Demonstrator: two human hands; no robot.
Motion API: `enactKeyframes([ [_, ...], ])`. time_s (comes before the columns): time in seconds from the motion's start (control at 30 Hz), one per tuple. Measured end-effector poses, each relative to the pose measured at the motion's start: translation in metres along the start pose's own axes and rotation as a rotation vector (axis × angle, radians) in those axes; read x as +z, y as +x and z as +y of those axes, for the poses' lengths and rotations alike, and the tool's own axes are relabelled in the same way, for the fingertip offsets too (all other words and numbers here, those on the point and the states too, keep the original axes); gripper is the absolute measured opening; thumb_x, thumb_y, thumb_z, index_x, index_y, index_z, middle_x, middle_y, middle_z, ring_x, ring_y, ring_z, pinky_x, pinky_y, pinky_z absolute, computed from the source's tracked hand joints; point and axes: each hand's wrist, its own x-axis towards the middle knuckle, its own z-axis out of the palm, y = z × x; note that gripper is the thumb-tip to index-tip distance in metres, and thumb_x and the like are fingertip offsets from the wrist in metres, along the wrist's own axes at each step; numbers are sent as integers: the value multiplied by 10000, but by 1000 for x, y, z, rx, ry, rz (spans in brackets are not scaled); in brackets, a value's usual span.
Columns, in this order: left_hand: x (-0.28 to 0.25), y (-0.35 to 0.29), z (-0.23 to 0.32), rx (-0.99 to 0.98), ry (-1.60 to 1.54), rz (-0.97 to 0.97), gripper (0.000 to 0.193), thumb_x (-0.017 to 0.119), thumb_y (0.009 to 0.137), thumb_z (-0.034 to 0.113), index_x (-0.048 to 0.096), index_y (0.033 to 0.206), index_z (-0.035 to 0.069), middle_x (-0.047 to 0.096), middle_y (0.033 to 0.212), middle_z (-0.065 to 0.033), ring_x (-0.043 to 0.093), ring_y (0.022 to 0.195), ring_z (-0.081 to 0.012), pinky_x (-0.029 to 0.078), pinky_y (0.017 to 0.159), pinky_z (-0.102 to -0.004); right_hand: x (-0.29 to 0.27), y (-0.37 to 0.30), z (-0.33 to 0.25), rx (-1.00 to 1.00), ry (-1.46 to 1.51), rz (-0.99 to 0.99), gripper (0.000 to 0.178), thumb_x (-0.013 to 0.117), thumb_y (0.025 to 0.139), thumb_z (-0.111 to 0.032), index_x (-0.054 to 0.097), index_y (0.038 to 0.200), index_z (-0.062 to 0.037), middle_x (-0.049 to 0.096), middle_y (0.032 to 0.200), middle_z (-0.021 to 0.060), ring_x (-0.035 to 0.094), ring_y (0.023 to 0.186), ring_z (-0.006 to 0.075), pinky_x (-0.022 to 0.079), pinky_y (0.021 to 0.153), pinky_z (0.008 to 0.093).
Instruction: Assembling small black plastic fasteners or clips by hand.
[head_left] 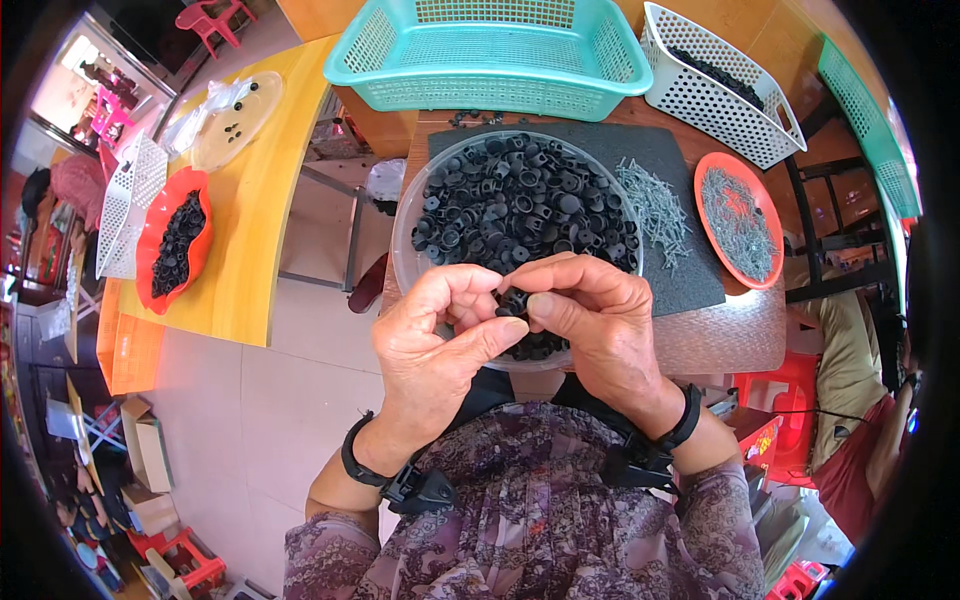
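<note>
My left hand [435, 335] and my right hand [605, 325] meet over the near side of a large clear round tub [402, 245]. Between their thumbs and fingertips is a small black plastic part [513, 302], pinched from both sides and partly covered by the fingers. Heaped in the tub are many black plastic pieces [525, 195], some ring-shaped, others like round caps. Whether a metal pin is in the held part I cannot tell. To the right of the tub, thin silver metal pins or screws [655, 215] lie in a loose pile on a dark mat [690, 285].
An orange-red plate [708, 165] at the right holds more silver pins. Behind the tub stand a teal basket [490, 95] and a white perforated basket [775, 150] with black pieces. On the yellow table [235, 290] at left sits a red scalloped bowl [150, 235] of black parts.
</note>
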Motion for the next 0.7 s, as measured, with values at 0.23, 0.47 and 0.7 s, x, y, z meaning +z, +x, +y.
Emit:
enactKeyframes([
  [0.23,-1,3,-4,-12,80,-55,275,745,725,-12,630,974,6,570,815,9,523,740,-53,462,666,-197,-3,-1,3,29,38,46,168,622,816,57,669,960,-16,646,881,17,558,760,52,468,677,203],
  [0.47,-3,9,-4,170,278,-116,284,756,698,-14,629,951,3,566,772,-2,515,679,-54,450,607,-201,-8,0,-1,14,2,-14,160,629,812,51,668,954,-11,641,860,11,551,749,53,458,663,201],
  [0.7,-4,13,2,209,388,-152,297,758,665,-32,632,931,7,561,742,-9,506,622,-58,432,545,-204,-10,2,-5,29,-26,-47,145,629,800,65,676,920,-2,640,836,14,561,755,64,467,685,214],
])
